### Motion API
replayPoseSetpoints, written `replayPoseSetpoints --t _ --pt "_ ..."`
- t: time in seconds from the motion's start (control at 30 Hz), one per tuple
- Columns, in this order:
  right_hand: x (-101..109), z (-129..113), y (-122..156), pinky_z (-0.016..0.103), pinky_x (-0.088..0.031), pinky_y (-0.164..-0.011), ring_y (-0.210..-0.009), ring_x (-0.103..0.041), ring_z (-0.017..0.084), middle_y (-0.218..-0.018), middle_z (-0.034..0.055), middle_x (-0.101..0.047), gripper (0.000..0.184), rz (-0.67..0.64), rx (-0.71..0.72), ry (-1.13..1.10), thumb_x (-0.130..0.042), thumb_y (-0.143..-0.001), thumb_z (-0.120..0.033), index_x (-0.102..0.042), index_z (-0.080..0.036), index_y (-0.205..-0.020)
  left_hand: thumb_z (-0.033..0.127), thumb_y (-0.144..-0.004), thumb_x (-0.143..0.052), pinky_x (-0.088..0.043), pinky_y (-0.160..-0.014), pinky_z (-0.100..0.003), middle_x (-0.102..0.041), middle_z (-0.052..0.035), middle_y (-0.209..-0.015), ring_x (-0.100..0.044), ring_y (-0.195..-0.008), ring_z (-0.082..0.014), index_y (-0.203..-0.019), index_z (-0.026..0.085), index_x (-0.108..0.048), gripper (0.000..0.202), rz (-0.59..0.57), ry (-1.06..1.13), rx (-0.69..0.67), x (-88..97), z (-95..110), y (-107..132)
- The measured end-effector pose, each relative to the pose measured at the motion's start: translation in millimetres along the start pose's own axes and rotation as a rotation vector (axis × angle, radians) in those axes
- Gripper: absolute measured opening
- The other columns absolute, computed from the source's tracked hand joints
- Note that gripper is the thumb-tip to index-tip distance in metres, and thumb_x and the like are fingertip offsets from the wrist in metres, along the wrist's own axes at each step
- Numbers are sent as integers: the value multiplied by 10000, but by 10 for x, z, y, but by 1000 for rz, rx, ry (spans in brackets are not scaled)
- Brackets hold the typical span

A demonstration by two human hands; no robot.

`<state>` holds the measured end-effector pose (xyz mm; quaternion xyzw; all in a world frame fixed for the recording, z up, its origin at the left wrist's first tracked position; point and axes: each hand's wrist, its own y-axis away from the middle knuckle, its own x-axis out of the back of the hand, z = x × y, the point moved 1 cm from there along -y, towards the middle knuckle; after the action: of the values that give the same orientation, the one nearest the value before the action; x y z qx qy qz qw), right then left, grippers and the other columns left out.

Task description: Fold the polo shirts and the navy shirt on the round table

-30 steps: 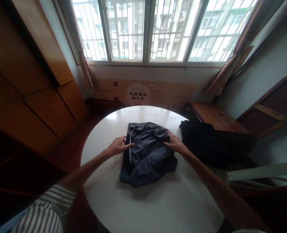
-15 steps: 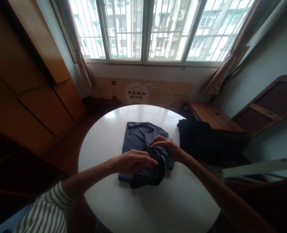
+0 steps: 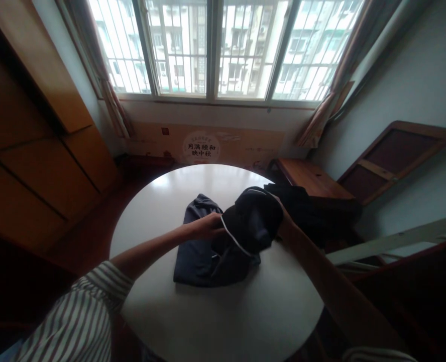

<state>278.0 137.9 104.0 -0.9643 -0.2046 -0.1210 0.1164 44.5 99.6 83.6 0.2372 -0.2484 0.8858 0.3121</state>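
Note:
A dark blue-grey garment (image 3: 204,264) with thin white piping lies bunched on a round white table (image 3: 215,322). One part of it, black inside and edged in white, is lifted and stands open like a wide loop above the rest. At the left side of that loop, my left hand (image 3: 209,226) grips the piped edge. My right hand (image 3: 284,213) holds the loop's far right side, its fingers mostly hidden behind the cloth. What kind of garment it is, I cannot tell.
Black folded cloth (image 3: 298,201) lies at the table's right edge, just past my right hand. A low wooden bench (image 3: 321,181) stands behind it. Wooden cabinets (image 3: 76,181) are on the left, and a barred window (image 3: 211,50) is ahead.
The piped part of the garment has been raised off the table and opened toward me. Both hands have moved up and outward to its sides. The view has shifted slightly right.

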Motion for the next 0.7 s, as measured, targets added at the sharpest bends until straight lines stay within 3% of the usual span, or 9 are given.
replayPoseSetpoints --t 0.07,0.17,0.3,0.4,0.43,0.5,0.57,0.6,0.7 --pt "25 70 66 495 -506 -935 -991 -670 307 -1010 101 -738 378 1 -137 -125 -621 -813 -523 -693 -194 -983 343 -896 -548 -501 -721 -281 -683 -40 -797 -626 -785 -198 -946 155 -686 239 147 -27 57 60 80 128" --pt "-157 246 315 486 -509 -933 -1039 -664 301 -1090 86 -732 355 -88 -401 -439 -658 -802 -465 -695 -206 -1043 340 -922 -513 -469 -670 -252 -665 -12 -795 -601 -737 -165 -1002 160 -644 236 398 -121 216 200 212 306" --pt "-656 331 702 458 -436 -1050 -1197 -591 296 -1139 44 -721 435 -122 -355 -804 -592 -828 -604 -698 -245 -1049 351 -958 -477 -445 -634 -247 -656 -5 -765 -597 -690 -156 -1009 174 -609 227 687 -260 311 327 358 462" --pt "-1056 241 899 483 -421 -1065 -1248 -554 312 -1186 74 -696 586 -176 -335 -872 -564 -809 -698 -666 -233 -1150 352 -976 -447 -461 -651 -262 -676 -32 -801 -626 -713 -172 -1039 170 -589 240 868 -315 301 378 418 508" --pt "-1162 194 933 485 -425 -1062 -1250 -553 309 -1211 79 -683 612 -184 -337 -852 -660 -762 -661 -639 -238 -1205 348 -978 -442 -466 -657 -266 -682 -39 -812 -634 -721 -176 -1051 168 -587 243 897 -340 295 397 441 516" --pt "-1282 86 936 479 -446 -1045 -1214 -579 298 -1222 76 -674 744 -211 -359 -772 -887 -588 -440 -606 -254 -1251 345 -974 -447 -471 -654 -266 -689 -45 -816 -640 -716 -177 -1053 165 -601 250 923 -414 288 463 507 540" --pt "-1214 -37 837 470 -476 -1016 -1136 -625 283 -1182 70 -692 818 -300 -377 -653 -948 -455 -213 -633 -235 -1210 365 -952 -482 -473 -645 -260 -690 -40 -794 -637 -692 -174 -1037 166 -632 264 927 -512 297 590 611 608" --pt "-1094 -102 744 462 -491 -1000 -1088 -648 271 -1141 65 -708 777 -344 -364 -601 -942 -451 -170 -658 -217 -1172 379 -934 -509 -476 -646 -256 -693 -37 -787 -638 -689 -174 -1027 169 -652 271 923 -561 314 680 674 667" --pt "-459 -271 301 402 -523 -953 -964 -691 219 -1008 35 -742 574 -392 -261 -476 -892 -571 -184 -699 -193 -1112 427 -861 -595 -490 -642 -248 -710 -25 -781 -656 -707 -183 -980 196 -711 285 859 -591 419 1020 850 911"
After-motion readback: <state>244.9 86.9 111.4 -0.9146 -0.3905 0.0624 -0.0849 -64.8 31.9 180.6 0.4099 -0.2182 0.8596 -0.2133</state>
